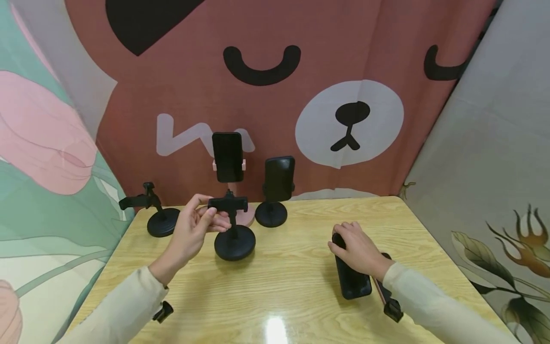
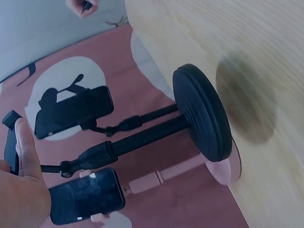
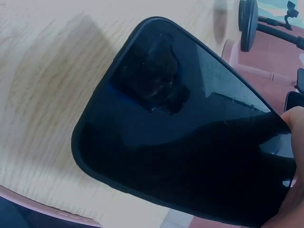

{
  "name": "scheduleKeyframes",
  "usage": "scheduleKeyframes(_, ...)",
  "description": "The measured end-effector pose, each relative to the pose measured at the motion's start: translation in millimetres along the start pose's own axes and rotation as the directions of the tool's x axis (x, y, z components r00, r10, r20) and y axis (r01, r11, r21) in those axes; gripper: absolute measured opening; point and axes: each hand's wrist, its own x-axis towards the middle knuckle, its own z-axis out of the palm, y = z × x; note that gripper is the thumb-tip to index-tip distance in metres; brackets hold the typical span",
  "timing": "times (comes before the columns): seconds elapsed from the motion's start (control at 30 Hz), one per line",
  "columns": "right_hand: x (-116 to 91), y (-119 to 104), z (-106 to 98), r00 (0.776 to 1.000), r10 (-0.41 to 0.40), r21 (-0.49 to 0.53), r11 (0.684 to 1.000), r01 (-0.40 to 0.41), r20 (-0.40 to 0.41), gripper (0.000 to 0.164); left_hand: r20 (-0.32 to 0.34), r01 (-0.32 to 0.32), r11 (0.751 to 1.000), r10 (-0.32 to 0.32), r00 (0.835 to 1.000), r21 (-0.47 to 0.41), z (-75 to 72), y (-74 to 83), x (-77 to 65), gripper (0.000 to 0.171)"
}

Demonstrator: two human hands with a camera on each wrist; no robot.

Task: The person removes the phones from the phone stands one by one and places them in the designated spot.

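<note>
My left hand (image 1: 191, 234) pinches one end of the holder on a black phone stand (image 1: 235, 243), thumb in front and fingers behind. The stand's holder has no phone in it. In the left wrist view its round base (image 2: 202, 114) shows, with a dark shadow on the table beside it. On the right, my right hand (image 1: 360, 249) grips the far end of a black smartphone (image 1: 355, 282), screen up. The right wrist view shows that phone's dark glossy screen (image 3: 166, 137) tilted above the table, its near end free.
A second phone (image 1: 382, 286) with a pink edge lies beneath my right wrist. Behind the held stand, a pink stand bears an upright phone (image 1: 228, 156); a black stand beside it bears another phone (image 1: 280, 177). An empty black stand (image 1: 163, 222) is at the back left. Printed curtains surround the wooden table (image 1: 301, 248).
</note>
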Motion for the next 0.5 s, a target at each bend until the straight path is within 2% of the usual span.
scheduleKeyframes(0.27,-2,9,6,1.000,0.015,-0.011,1.000,-0.015,0.010,0.014,-0.032,0.046,0.998,-0.044,0.999,0.038,-15.6,2.0,1.3,0.010)
scheduleKeyframes(0.5,-3,14,8,1.000,0.016,-0.028,0.999,-0.015,0.010,0.013,-0.060,0.059,0.997,-0.056,0.997,0.048,-28.2,3.1,3.1,0.011)
